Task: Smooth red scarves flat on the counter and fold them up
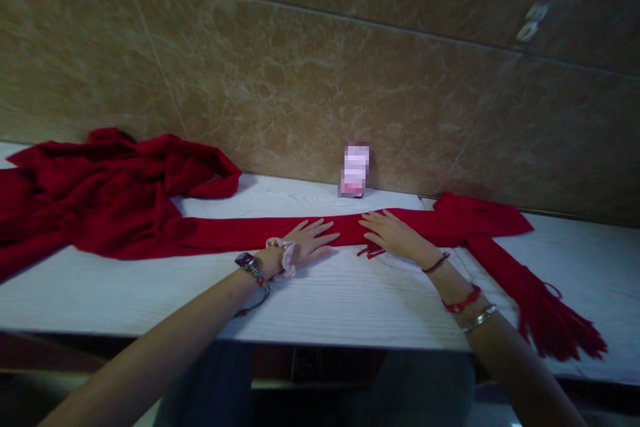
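Observation:
A long red scarf (250,232) runs across the white table, its middle part folded into a flat narrow band. My left hand (307,243) lies flat on the band with fingers spread, pointing right. Facing it, my right hand (395,233) also rests flat on the cloth, fingers stretched out to the left. A small tuft of red fringe (371,251) pokes out below the band beside my right hand. At the left the red cloth is heaped in loose folds. On the right a folded end lies by the wall, and a fringed end (555,313) hangs toward the front edge.
A phone with a lit, blurred screen (356,170) leans upright against the brown marbled wall (300,93). The white wood-grain table (320,307) stands against that wall. A socket-like fitting (533,21) sits on the wall at upper right. My legs are under the table's front edge.

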`<state>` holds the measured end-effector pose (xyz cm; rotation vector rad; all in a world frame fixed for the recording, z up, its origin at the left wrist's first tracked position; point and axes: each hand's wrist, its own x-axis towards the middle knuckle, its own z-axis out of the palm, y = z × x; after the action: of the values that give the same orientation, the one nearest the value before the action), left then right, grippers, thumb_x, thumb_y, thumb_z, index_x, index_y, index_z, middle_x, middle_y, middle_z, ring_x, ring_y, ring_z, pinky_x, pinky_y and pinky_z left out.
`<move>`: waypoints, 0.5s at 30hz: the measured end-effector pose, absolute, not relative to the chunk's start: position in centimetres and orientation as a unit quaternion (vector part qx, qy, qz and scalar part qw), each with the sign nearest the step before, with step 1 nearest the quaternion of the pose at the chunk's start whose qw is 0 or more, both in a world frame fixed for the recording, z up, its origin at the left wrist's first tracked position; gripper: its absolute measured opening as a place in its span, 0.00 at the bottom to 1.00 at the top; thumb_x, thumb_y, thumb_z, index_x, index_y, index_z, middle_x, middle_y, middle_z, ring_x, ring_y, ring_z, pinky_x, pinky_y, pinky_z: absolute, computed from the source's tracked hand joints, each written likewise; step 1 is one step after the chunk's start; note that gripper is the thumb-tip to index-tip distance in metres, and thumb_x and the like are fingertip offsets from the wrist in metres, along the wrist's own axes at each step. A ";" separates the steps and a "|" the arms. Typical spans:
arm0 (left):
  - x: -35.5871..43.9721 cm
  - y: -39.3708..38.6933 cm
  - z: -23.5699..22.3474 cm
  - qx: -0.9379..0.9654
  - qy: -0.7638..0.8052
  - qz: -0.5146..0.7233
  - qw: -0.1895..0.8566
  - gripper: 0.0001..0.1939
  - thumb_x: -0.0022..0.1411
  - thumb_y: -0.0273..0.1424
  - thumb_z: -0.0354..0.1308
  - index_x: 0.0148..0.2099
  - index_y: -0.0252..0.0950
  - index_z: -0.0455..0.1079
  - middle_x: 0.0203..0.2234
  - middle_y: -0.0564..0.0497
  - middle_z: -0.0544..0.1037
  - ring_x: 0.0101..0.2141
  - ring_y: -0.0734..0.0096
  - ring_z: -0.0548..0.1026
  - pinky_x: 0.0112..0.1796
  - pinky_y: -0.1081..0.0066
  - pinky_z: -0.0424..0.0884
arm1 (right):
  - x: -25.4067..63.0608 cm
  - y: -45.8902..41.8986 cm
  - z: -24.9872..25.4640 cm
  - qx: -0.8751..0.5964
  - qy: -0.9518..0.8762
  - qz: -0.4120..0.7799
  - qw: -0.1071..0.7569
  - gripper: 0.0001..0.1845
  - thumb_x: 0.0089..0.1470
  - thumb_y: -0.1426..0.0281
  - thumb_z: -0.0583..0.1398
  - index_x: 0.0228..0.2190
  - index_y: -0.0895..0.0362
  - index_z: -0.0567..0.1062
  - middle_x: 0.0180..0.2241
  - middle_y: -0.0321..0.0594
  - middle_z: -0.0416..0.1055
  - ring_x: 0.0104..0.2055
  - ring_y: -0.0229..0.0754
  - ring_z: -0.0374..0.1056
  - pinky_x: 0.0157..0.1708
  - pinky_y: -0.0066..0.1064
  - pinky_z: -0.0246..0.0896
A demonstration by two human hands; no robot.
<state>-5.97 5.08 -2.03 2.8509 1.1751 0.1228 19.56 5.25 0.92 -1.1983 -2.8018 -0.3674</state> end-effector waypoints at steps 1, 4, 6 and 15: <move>-6.1 5.0 -2.0 0.917 0.395 0.041 0.026 0.24 0.66 0.43 0.33 0.61 0.46 0.51 0.61 0.51 0.48 0.60 0.62 0.45 0.56 0.54 0.44 | 19.7 5.4 1.0 -0.413 -0.900 -0.133 0.049 0.23 0.59 0.65 0.45 0.52 0.60 0.63 0.55 0.47 0.59 0.58 0.46 0.50 0.55 0.47 0.44; -6.2 5.1 -2.1 0.898 0.438 0.031 0.017 0.24 0.65 0.42 0.35 0.61 0.45 0.50 0.60 0.50 0.49 0.59 0.60 0.46 0.55 0.52 0.44 | 20.3 5.8 0.9 -0.492 -0.855 -0.149 0.066 0.25 0.58 0.64 0.46 0.54 0.60 0.59 0.57 0.49 0.54 0.60 0.51 0.46 0.54 0.53 0.43; -6.2 5.1 -2.3 0.896 0.443 0.026 0.012 0.24 0.65 0.42 0.36 0.61 0.44 0.49 0.60 0.51 0.50 0.59 0.60 0.47 0.55 0.52 0.44 | 21.0 6.1 0.4 -0.526 -0.840 -0.123 0.047 0.25 0.58 0.63 0.46 0.54 0.59 0.59 0.58 0.49 0.52 0.60 0.54 0.46 0.52 0.57 0.45; -9.3 7.0 -3.4 0.881 0.469 0.061 0.020 0.21 0.65 0.34 0.38 0.59 0.38 0.57 0.58 0.48 0.56 0.57 0.66 0.54 0.55 0.64 0.51 | 20.1 6.1 0.3 -0.484 -0.864 -0.070 0.118 0.23 0.57 0.64 0.45 0.51 0.58 0.64 0.57 0.49 0.55 0.60 0.51 0.45 0.54 0.54 0.41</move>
<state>-9.33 6.98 -3.41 2.7332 1.4544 0.1880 20.06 6.07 0.34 -1.4156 -2.5282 -0.2048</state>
